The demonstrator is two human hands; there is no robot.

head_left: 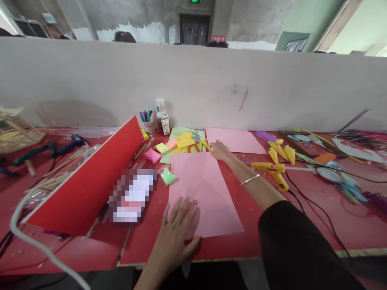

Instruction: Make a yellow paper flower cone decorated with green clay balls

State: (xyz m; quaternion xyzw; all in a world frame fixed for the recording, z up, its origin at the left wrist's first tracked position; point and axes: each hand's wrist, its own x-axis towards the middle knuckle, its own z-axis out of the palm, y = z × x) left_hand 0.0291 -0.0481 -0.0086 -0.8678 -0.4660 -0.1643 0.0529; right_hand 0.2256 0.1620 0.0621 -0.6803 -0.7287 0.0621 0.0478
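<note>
My left hand (178, 229) lies flat, fingers spread, on the near left part of a pink paper sheet (202, 181). Beyond the sheet's far right corner is my right hand (219, 150), its fingers closed on a thin pale stick (203, 136) that points up and to the left. Under the stick's tip are yellow paper pieces (185, 140) and scissors (202, 146) with orange-yellow handles, partly covered, on light green paper (178, 131). A second stack of pink paper (238, 140) sits just behind my right hand. Its fingertips are too small to make out clearly.
A red board (90, 181) leans at the left, beside a blurred phone (133, 197). Bags of coloured clay (152, 155) lie near the sheet. A yellow glue gun (273, 171) with a black cable and yellow cones (281, 151) lie right. A pen cup (148, 125) stands behind.
</note>
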